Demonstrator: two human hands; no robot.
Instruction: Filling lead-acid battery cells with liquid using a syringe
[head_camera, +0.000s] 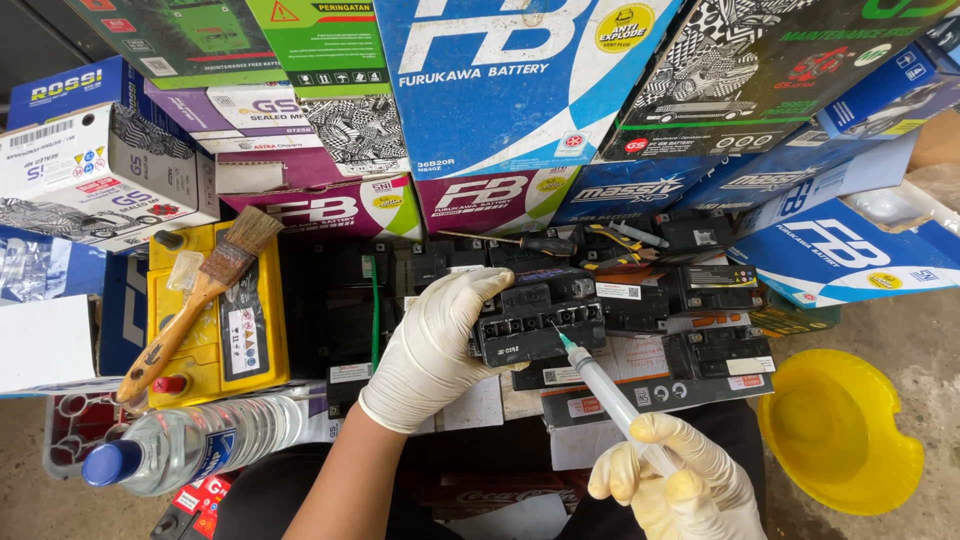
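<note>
Far past the fingers, a wall of stacked cardboard battery boxes (520, 90) in blue, green, purple and white fills the top of the view. Off to the right of both hands sits a round yellow plastic bowl (840, 430) on the gray floor. Out to the left of the left hand's fingers lies a yellow car battery (215, 310), and a wooden paintbrush (195, 300) rests slanted on top of it. Below that, a clear plastic bottle with a blue cap (190, 445) lies on its side. The left hand (430, 350), in a white glove, is wrapped around a small black motorcycle battery (540, 325); the fingers curl over its left end and hold it tilted, above more black batteries (700, 300) just behind. The right hand (680, 480), in a yellowish glove, pinches a clear syringe (610, 400) with its fingers pressed close around the barrel. The syringe's thin green tip touches the right edge of the battery's top, just right of the left fingers. Behind the fingers lies a screwdriver (520, 242).
</note>
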